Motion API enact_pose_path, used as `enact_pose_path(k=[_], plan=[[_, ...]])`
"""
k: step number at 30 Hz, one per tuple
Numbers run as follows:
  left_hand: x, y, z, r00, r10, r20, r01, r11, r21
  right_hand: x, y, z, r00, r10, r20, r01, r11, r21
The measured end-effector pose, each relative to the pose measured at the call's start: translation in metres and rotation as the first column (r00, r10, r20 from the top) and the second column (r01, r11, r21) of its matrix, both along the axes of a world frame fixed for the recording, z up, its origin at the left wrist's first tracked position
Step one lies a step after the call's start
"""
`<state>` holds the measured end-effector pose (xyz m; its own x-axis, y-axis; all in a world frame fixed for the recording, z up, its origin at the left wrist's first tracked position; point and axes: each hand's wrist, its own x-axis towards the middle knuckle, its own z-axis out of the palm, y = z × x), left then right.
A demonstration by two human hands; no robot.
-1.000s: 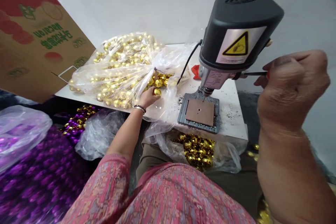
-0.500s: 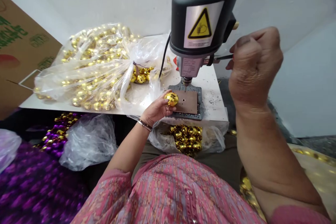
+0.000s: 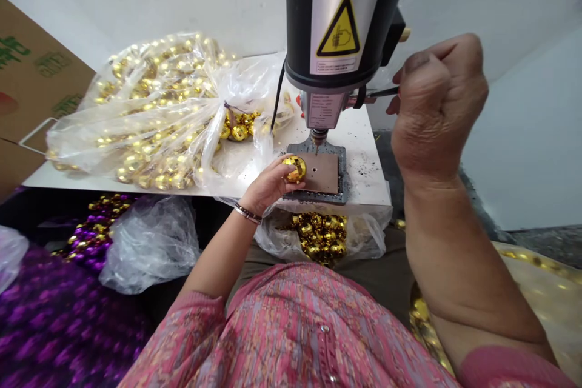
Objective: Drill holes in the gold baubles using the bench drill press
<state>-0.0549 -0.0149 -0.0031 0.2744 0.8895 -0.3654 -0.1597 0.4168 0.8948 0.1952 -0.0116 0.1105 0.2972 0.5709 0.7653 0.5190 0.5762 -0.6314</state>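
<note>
My left hand [image 3: 266, 185] is shut on a small gold mirrored ball [image 3: 294, 169], holding it at the left edge of the bench drill's base plate [image 3: 318, 194]. A brown board pad [image 3: 322, 173] lies on that plate under the drill bit [image 3: 317, 142], and the ball is just left of the bit, not touching it. My right hand [image 3: 436, 109] is raised in a fist around the black feed lever [image 3: 384, 92] of the bench drill [image 3: 341, 18]. The lever's end is hidden inside my fingers.
A tied clear plastic bag [image 3: 154, 115] of gold balls lies on the white table [image 3: 364, 170] beside the drill. More gold balls sit in a bag [image 3: 318, 236] below the table edge. Purple and gold balls [image 3: 91, 233] and a cardboard box [image 3: 27, 79] lie to the left.
My left hand has lifted the gold ball from beside the bag toward the drill plate, and it now sits near the bit. My right hand stays on the lever.
</note>
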Motion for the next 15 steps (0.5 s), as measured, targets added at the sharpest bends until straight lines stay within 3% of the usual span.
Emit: enact_pose_path(k=[4, 8, 12, 15], plan=[[0.003, 0.007, 0.005, 0.992, 0.011, -0.125, 0.006, 0.990, 0.138, 0.000, 0.003, 0.010, 1.000, -0.014, 0.021, 0.015, 1.000, -0.021], [0.005, 0.009, 0.007, 0.981, 0.055, -0.186, -0.018, 0.981, 0.194, 0.004, 0.016, 0.037, 0.997, -0.041, 0.062, 0.047, 0.994, -0.103], [0.010, 0.011, 0.007, 0.954, 0.112, -0.279, -0.044, 0.970, 0.240, 0.010, 0.043, 0.062, 0.998, -0.052, 0.031, 0.057, 0.972, -0.227], [0.017, 0.014, 0.007, 0.955, 0.111, -0.273, -0.057, 0.978, 0.198, 0.016, 0.073, 0.063, 0.999, -0.051, 0.017, 0.054, 0.971, -0.233]])
